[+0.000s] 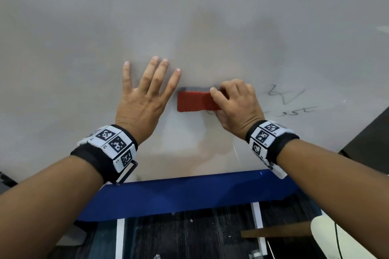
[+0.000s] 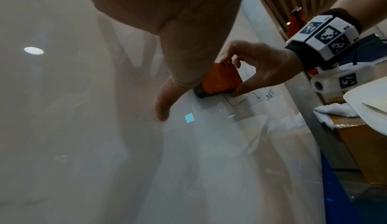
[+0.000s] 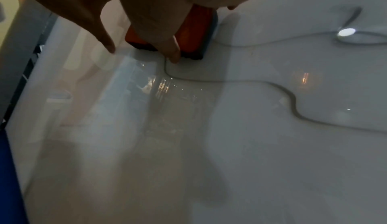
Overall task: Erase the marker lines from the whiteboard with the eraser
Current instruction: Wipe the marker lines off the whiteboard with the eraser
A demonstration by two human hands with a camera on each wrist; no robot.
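Note:
A red eraser point(image 1: 194, 102) with a dark felt base lies flat against the whiteboard point(image 1: 189, 17). My right hand point(image 1: 233, 105) grips its right end, fingers curled over the top and thumb under it. In the left wrist view the eraser point(image 2: 222, 80) shows orange with the right hand point(image 2: 261, 68) pinching it. Black marker lines point(image 1: 288, 99) remain just right of that hand, and a curving marker line point(image 3: 272, 95) runs across the right wrist view from under the eraser point(image 3: 194, 34). My left hand point(image 1: 147, 90) presses flat on the board with fingers spread, just left of the eraser.
A blue frame edge point(image 1: 189, 193) runs along the board's near side, with white legs and dark floor below. A dark object point(image 1: 370, 139) stands at the right edge. White cloth point(image 2: 335, 111) and a cardboard box point(image 2: 360, 141) sit beyond the board.

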